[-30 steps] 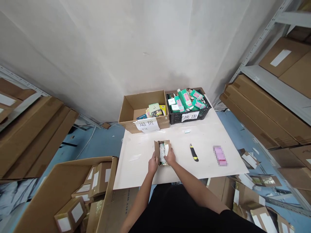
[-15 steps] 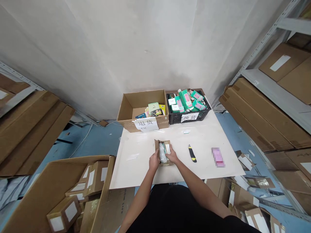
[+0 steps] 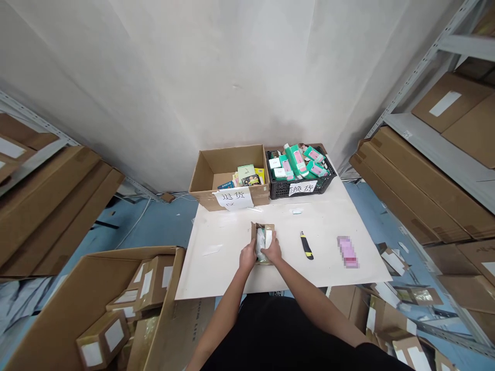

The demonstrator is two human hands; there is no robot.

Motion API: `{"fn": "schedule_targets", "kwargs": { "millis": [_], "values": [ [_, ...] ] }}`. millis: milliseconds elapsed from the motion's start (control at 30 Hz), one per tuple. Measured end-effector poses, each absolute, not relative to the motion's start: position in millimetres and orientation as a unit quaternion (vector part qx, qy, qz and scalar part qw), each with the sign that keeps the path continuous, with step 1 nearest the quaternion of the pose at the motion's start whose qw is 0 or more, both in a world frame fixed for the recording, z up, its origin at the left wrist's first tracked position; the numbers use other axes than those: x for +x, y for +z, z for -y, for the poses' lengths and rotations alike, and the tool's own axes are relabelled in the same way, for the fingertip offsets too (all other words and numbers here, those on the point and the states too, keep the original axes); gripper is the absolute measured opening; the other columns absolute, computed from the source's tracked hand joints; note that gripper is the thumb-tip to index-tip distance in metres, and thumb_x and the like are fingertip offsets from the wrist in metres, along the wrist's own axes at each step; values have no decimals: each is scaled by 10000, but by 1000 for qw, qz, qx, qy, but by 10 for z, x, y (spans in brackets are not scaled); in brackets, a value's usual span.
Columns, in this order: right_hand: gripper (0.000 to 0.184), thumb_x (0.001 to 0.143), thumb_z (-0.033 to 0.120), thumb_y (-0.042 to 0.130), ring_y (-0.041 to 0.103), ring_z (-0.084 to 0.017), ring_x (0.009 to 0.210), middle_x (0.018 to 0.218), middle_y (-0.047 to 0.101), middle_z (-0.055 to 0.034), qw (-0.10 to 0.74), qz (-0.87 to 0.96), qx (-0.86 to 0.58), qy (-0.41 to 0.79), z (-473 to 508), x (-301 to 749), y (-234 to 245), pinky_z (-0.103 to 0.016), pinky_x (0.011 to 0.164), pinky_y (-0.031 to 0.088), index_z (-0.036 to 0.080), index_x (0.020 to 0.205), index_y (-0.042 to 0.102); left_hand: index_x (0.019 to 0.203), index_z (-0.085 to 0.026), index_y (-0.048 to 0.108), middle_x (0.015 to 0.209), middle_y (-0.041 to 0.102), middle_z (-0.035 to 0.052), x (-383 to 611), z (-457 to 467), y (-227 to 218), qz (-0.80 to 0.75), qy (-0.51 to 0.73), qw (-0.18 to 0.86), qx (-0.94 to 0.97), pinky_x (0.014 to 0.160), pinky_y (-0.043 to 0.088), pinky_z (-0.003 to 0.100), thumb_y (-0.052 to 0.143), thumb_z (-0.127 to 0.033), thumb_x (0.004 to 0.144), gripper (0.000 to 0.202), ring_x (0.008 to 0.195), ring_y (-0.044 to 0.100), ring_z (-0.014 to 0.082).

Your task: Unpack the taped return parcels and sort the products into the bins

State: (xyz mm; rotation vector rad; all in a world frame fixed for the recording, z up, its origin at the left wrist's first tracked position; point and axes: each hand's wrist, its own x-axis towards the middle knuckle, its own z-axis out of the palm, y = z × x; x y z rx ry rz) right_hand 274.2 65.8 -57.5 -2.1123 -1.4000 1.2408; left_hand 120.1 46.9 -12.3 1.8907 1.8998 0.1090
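A small opened cardboard box (image 3: 269, 228) is on the white table, near its front edge. Clear plastic wrapping (image 3: 260, 240) shows inside it, with a bit of green beneath. My left hand (image 3: 248, 254) grips the box's left side, fingers closed around the cardboard. On the opposite side, my right hand (image 3: 273, 250) holds the right wall and flap, its thumb reaching over the opening onto the plastic. A black and yellow utility knife (image 3: 307, 245) lies to the right of the box. Farther right is a pink, pixelated item (image 3: 348, 252).
At the table's back stand a labelled cardboard box (image 3: 204, 198) with booklets and a black crate (image 3: 276, 191) with green and pink packages. A large carton (image 3: 96, 257) of parcels stands at left. Shelves (image 3: 415, 135) with cartons flank the table (image 3: 328, 216); parcels (image 3: 386, 314) lie lower right.
My right thumb has moved inward over the opening, onto the plastic. The box has shifted slightly right, and its flaps stand closer together. The camera view has moved a little.
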Motion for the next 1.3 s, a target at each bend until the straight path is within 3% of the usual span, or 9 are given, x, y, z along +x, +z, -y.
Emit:
{"fn": "schedule_targets", "kwargs": {
  "millis": [67,167,367,567,733,1000,1200,1300],
  "values": [
    [1299,715,224,762,651,-319,1281,1564,463,-192,118,497,-744,430,-595,2671,-600,-376,1006,546,226,1689,-97,1504,-223,532,1184,759,117,1186,-436,-148,-697,34,220,682,873,527,299,458,-108,975,546,1025,729,233],
    [1257,742,175,690,636,-293,1301,1544,475,-199,138,497,-724,458,-567,2676,-669,-352,1020,530,195,1678,-148,1492,-205,539,1190,755,124,1172,-421,-171,-704,23,206,679,878,527,293,446,-101,965,544,1026,728,228],
    [1236,699,157,658,470,-277,1466,1631,403,-188,223,498,-671,502,-627,2866,-835,-412,1171,420,188,1688,-81,1483,-189,540,1177,752,133,1244,-500,-128,-695,3,194,692,874,526,307,434,-55,928,581,1026,726,239],
    [1288,649,169,717,517,-282,1411,1681,354,-130,308,418,-603,606,-612,2984,-886,-434,1160,451,257,1701,-21,1491,-214,515,1206,738,118,1317,-527,-38,-692,-15,203,692,883,526,297,473,-29,906,614,1047,723,229],
    [1273,657,231,758,520,-301,1405,1701,328,-129,309,392,-588,636,-599,3081,-832,-471,1158,452,278,1702,32,1446,-211,560,1214,732,124,1349,-532,16,-687,-17,205,697,905,530,320,477,-30,915,567,1040,725,240],
    [1197,671,266,792,557,-291,1350,1655,406,-129,318,405,-566,643,-580,3139,-787,-441,1057,529,298,1688,162,1399,-211,612,1200,739,127,1434,-497,-49,-693,4,207,690,908,537,326,526,-70,913,513,1028,730,242],
    [945,769,339,742,588,-285,1304,1503,571,-138,335,403,-581,623,-592,3282,-842,-399,1033,529,234,1622,348,1366,-197,679,1259,767,102,1233,-339,-178,-738,108,240,621,1029,525,333,457,-111,961,470,1134,722,229],
    [718,853,358,620,599,-304,1297,1432,610,-162,301,377,-717,503,-578,3646,-918,-406,1072,500,194,1536,474,1366,-216,692,1274,766,82,1130,-169,-241,-747,118,263,598,1031,529,336,455,-165,979,456,1133,724,226]
  ]
}}
